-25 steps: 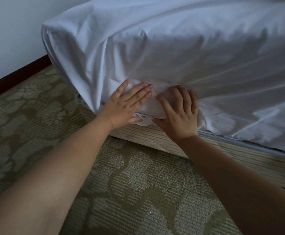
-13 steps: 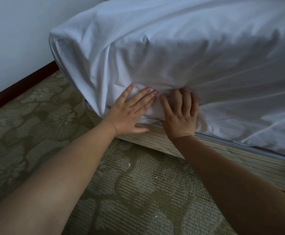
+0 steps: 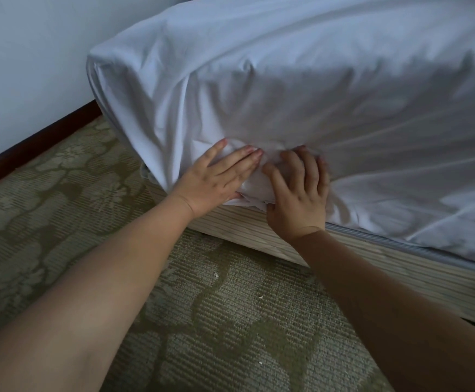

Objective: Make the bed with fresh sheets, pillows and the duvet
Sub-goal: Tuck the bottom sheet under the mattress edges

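Note:
A white sheet [image 3: 301, 89] covers the mattress and hangs over its side near the corner. My left hand [image 3: 216, 179] lies flat with straight fingers on the bunched fold of sheet at the mattress's lower edge. My right hand [image 3: 298, 193] presses the same fold just to the right, its fingers spread and slightly bent over the cloth, thumb low by the bed base [image 3: 372, 264]. The two hands almost touch. No pillows or duvet are in view.
A striped beige bed base runs under the mattress to the right. Patterned olive carpet [image 3: 202, 321] covers the floor, with small white specks. A white wall [image 3: 27, 66] with a dark skirting board [image 3: 32, 142] stands left of the bed corner.
Both hands stay side by side on the sheet fold; the cloth between them looks more bunched. The view has shifted, so the bed corner appears further right.

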Demonstrator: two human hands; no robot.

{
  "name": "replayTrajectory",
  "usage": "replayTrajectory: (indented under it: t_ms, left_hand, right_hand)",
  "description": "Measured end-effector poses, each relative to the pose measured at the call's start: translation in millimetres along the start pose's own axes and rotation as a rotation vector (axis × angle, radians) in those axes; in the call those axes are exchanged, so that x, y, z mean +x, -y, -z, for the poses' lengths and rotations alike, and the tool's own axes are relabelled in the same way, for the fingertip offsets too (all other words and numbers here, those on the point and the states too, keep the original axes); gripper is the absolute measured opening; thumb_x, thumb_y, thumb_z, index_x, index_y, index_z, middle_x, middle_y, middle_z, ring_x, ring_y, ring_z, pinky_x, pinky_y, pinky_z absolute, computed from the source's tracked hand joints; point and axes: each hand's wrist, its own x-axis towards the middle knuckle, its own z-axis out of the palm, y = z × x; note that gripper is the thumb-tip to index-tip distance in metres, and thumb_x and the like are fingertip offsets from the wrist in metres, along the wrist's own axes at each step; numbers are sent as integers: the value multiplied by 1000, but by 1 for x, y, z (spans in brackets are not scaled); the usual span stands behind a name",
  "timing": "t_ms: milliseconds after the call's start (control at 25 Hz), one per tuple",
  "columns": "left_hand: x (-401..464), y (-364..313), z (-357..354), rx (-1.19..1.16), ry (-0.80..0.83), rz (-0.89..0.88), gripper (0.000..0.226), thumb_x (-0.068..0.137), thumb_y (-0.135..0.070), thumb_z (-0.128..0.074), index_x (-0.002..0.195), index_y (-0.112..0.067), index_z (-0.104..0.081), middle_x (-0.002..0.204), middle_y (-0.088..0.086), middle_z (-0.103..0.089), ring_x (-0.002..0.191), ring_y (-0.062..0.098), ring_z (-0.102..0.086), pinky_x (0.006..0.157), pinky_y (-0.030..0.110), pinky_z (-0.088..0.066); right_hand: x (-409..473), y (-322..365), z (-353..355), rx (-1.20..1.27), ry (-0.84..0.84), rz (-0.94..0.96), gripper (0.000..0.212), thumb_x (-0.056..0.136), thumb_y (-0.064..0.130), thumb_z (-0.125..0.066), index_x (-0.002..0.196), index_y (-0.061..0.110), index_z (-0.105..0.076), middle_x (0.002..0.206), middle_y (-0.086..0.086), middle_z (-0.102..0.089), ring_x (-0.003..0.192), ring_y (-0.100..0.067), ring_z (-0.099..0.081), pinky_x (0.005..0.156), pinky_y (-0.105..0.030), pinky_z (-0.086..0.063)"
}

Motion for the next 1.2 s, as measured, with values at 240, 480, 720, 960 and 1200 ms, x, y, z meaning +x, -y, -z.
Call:
replayTrajectory:
  t_ms: [240,480,720,960,1200]
  left_hand:
    - [5,3,-5,-112,10,28,97,78,-52,-54,151,-9,-8,151,2,-21,138,17,-23,115,44,-8]
    - [4,8,-27,-122,-33,-3,96,81,-58,-42,152,-9,3,153,3,-9,140,17,-11,115,43,-6]
    - [5,5,-19,-121,2,4,93,83,-53,-44,152,-7,0,153,5,-15,141,19,-9,115,44,-6]
    - [-12,9,0,-114,53,32,85,93,-54,-41,152,-7,-2,154,4,-18,144,20,-13,116,43,-10]
    - [-31,4,5,-86,187,239,101,86,-64,-41,150,-5,11,155,7,-10,145,24,-4,117,44,0]
  right_hand:
    - [0,-3,3,12,45,37,57,59,30,-80,112,19,-66,133,-6,-36,131,-29,-30,117,-39,0]
    - [-2,-2,-9,-69,-22,44,58,67,35,-80,116,20,-54,132,-7,-38,129,-28,-32,117,-41,-3]
    - [-3,11,-25,-148,-108,-28,55,67,13,-75,114,17,-48,131,-9,-37,133,-28,-19,116,-43,-8]
    - [-4,23,-27,-71,-146,-86,38,77,6,-64,110,16,-49,133,-12,-36,131,-32,-29,116,-43,-9]
    - [-7,15,-25,-77,-80,-52,68,58,18,-87,113,17,-47,135,-13,-33,135,-28,-12,118,-39,0]
